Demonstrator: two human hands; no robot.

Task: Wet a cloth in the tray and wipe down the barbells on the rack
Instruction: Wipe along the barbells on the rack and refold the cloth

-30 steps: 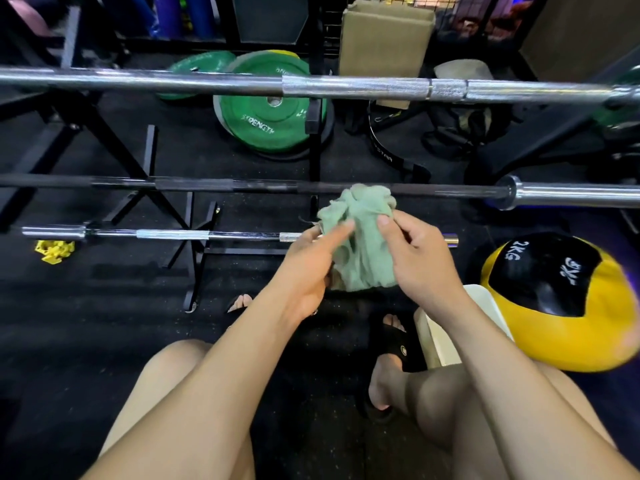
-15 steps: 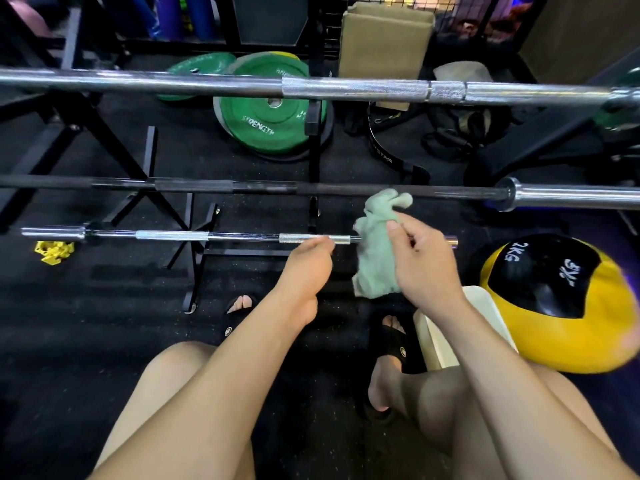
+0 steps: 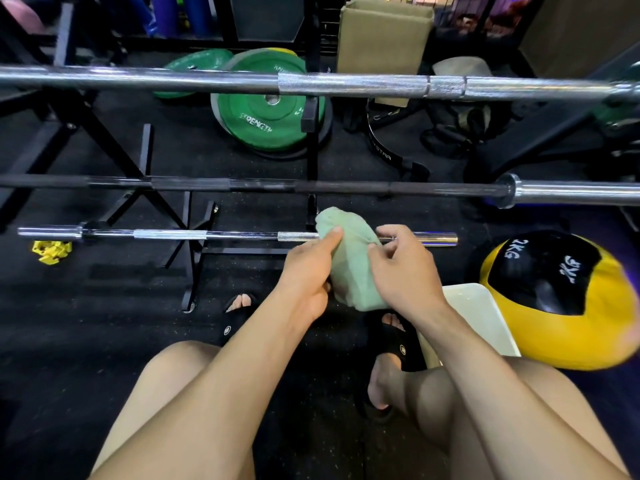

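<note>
Item: green cloth (image 3: 349, 258), bunched into a loose roll and held upright between both hands, just in front of the lowest barbell (image 3: 207, 234) and overlapping its right-hand stretch in the view. Whether cloth and bar are touching cannot be told.

Left hand (image 3: 306, 271): the cloth is gripped along its left side, thumb laid up against the fabric. Right hand (image 3: 403, 271): the right edge is pinched by curled fingers. The two-handed hold is judged to serve gathering or folding the cloth into a pad before wiping.

Tray (image 3: 481, 317): white, set on the floor by the right foot, near enough for re-wetting. Its contents are not visible.

Further bars: a dark barbell (image 3: 259, 185) above the lowest, a chrome barbell (image 3: 346, 83) highest, all carried across a black rack (image 3: 311, 157). The tiered arrangement is judged to leave each shaft reachable from a seated position.

Surroundings: yellow-and-black medicine ball (image 3: 561, 299) beside the tray; green weight plates (image 3: 266, 112) leaned beyond the rack.
</note>
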